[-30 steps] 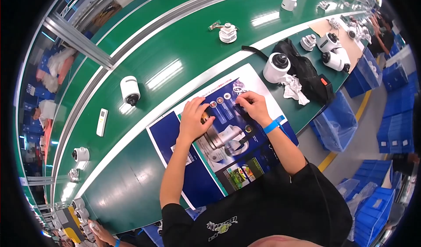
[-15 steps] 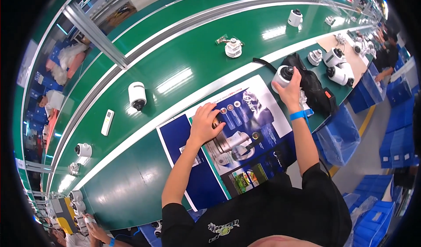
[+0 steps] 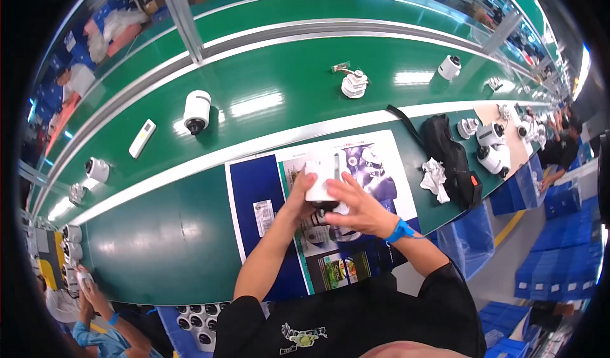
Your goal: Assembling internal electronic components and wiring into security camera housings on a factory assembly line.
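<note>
Above the printed sheet, my two hands hold a white cylindrical camera point(image 3: 321, 179) between them, its black lens end tilted down toward me. My left hand point(image 3: 298, 198) grips the left side. The fingers of my right hand point(image 3: 363, 210), with a blue band at the wrist, close on the right side near the black end. Beneath lies a large printed sheet point(image 3: 254, 174) in blue and white, partly covered by my arms. To its right are a crumpled white cloth point(image 3: 434, 180) and a black bag point(image 3: 448, 161) with a strap.
On the green conveyor point(image 3: 254, 72) stand a white camera point(image 3: 197, 111), a remote-like white device point(image 3: 142, 138) and a white camera part with wires point(image 3: 354, 83). Several cameras point(image 3: 492, 158) sit at the right. A co-worker's hands point(image 3: 89, 288) hold a white piece at lower left, beside a blue bin point(image 3: 170, 332).
My right hand has brought the camera from beside the black bag to the middle over the sheet. My left hand has left the sheet and taken hold of it. The view has shifted.
</note>
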The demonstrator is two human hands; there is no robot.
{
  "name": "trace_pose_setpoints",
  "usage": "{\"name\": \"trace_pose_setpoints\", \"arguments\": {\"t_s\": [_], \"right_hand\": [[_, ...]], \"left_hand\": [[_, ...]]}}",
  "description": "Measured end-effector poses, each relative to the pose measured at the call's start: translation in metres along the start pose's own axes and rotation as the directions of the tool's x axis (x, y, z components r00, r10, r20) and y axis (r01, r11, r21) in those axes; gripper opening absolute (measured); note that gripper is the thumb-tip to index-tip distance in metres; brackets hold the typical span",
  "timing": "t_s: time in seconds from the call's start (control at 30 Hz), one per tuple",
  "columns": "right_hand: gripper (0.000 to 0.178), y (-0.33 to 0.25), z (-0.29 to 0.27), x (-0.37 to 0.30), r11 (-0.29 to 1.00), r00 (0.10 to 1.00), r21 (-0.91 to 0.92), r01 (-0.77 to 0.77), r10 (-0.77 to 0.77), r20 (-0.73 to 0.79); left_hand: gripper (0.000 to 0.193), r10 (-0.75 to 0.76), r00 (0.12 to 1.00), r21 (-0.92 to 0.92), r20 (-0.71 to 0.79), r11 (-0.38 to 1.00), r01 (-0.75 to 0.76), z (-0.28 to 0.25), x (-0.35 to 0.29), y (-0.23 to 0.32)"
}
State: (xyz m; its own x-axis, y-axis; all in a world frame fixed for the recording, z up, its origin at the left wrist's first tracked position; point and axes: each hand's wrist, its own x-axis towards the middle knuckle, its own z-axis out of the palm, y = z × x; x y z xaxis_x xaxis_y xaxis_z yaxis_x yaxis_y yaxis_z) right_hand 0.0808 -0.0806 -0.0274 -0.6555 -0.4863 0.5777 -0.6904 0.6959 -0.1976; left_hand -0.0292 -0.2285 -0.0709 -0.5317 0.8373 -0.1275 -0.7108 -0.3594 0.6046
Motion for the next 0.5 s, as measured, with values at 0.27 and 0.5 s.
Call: {"name": "trace_pose_setpoints", "arguments": {"t_s": [0.27, 0.5], "right_hand": [[0.088, 0.188, 0.062, 0.026, 0.429, 0.265, 0.416, -0.802, 0.879, -0.396], [0.114, 0.26, 0.166, 0.057, 0.33, 0.218, 0.25, -0.911, 0.895, -0.388]], "left_hand": [[0.072, 0.092, 0.994, 0.143, -0.058, 0.986, -0.083, -0.085, 0.009, 0.006], [0.077, 0.054, 0.998, 0.118, -0.038, 0.992, -0.049, -0.122, -0.012, 0.011]]}}
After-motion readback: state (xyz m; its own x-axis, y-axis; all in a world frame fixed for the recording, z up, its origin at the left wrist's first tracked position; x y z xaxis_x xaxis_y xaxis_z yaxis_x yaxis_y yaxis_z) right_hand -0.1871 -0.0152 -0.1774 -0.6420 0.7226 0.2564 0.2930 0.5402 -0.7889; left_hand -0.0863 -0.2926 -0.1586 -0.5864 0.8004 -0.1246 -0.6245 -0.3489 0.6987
